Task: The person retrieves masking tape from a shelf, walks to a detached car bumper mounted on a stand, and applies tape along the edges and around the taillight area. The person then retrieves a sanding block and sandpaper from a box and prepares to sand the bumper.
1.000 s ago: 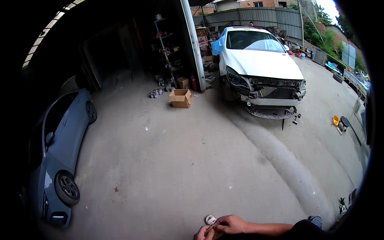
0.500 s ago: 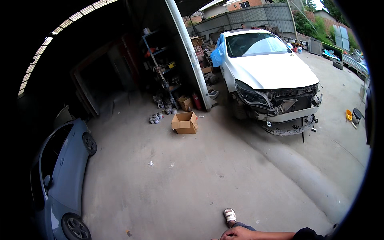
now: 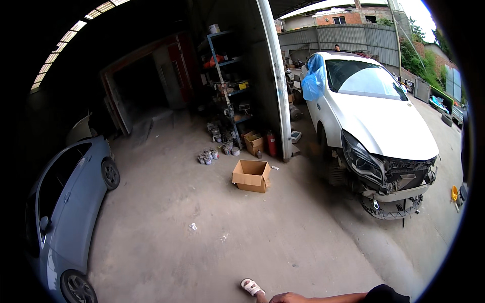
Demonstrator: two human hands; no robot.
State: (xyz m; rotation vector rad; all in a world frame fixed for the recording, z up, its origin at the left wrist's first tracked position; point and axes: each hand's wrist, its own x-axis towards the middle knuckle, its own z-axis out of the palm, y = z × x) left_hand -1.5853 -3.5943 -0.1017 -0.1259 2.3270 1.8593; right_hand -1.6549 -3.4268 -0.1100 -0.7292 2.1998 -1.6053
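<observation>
At the bottom edge of the frame, one hand (image 3: pixel 288 298) is seen (grip impossible to tell) beside a white sandal (image 3: pixel 251 287) on the concrete floor (image 3: pixel 202 242).

Standing on grey concrete floor (image 3: pixel 166 252) of my open garage: daylight entering through roof skylight strip (image 3: pixel 65 40), metal shelving (image 3: pixel 227 86) lining white pillar (image 3: pixel 275 81), corrugated fence (image 3: pixel 343 38) closing yard.

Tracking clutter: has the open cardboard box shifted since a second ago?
No: the cardboard box still lies left of the white pillar; only the view shifted.
</observation>
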